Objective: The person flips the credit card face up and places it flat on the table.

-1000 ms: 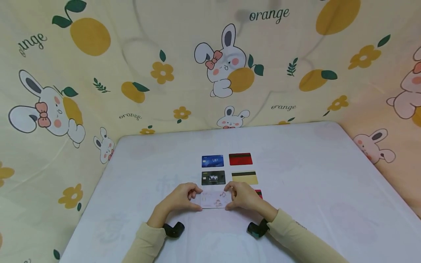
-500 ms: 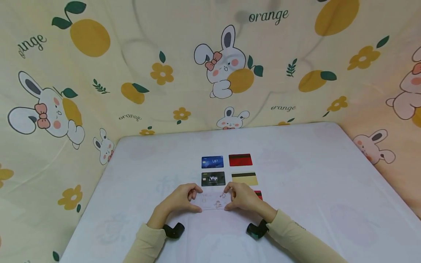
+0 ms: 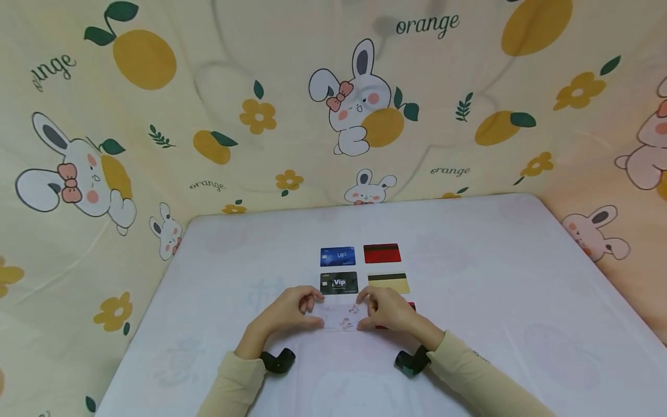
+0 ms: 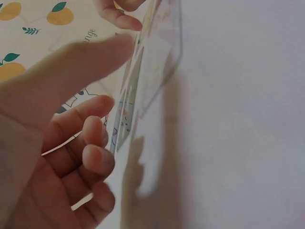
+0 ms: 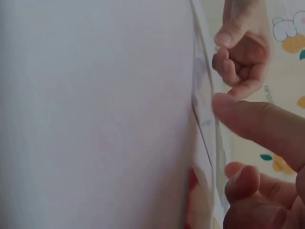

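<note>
Pale card point(image 3: 340, 317) lies between the hands point(image 3: 293, 308) point(image 3: 387, 310) — both relaxed, gripping nothing.

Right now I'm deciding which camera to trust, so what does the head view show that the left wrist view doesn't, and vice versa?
Head view only: two beige sleeves, two dark devices at the wrists, and the readable face of the blue VIP card.

Left wrist view only: the palm side of the left hand, seen close up.

Both: that hand, the pale card, at least part of the right hand, the white table and the fruit-patterned backdrop.
</note>
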{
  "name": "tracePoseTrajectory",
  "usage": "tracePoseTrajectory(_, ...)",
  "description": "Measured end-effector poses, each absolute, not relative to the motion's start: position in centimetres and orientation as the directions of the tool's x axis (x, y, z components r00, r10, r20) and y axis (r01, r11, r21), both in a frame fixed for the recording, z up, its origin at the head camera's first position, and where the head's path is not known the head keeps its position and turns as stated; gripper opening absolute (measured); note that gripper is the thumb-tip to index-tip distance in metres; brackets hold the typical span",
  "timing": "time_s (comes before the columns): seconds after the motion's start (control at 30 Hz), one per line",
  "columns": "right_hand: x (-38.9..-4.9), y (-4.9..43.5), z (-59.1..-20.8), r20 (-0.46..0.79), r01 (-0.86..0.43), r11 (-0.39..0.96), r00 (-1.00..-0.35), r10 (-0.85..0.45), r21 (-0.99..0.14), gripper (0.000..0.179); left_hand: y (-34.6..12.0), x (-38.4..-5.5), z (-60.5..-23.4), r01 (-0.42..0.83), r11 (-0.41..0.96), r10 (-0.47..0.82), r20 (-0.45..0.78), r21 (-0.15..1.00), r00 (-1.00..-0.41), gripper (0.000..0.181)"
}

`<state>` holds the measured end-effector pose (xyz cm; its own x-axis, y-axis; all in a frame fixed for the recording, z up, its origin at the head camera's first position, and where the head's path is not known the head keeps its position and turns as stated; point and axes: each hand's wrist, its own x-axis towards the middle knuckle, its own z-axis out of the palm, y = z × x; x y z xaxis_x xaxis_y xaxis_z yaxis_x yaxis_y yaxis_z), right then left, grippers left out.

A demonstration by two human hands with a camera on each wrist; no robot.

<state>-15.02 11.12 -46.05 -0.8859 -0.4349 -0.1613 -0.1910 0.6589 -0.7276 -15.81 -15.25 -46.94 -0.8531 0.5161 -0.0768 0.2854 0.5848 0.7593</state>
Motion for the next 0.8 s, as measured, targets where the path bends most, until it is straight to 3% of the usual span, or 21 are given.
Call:
tracePoseTrajectory(0.27,-16.6,12.9,-45.3,-0.057,-0.3,0.634,-0.876,-0.478,-0.712,0.038,-13.2,-17.3,-46.1,0.336,0.567,0.504,0.006,0.752,-0.863,0.034)
tracePoseTrajectory(0.8,-20.8,17.8,-44.8,-0.015,-0.279,0.651,-0.913,-0.408,-0.706,0.031,-9.4,-21.5,-46.0,0.396,0.61,0.492,0.063,0.686,-0.868,0.036)
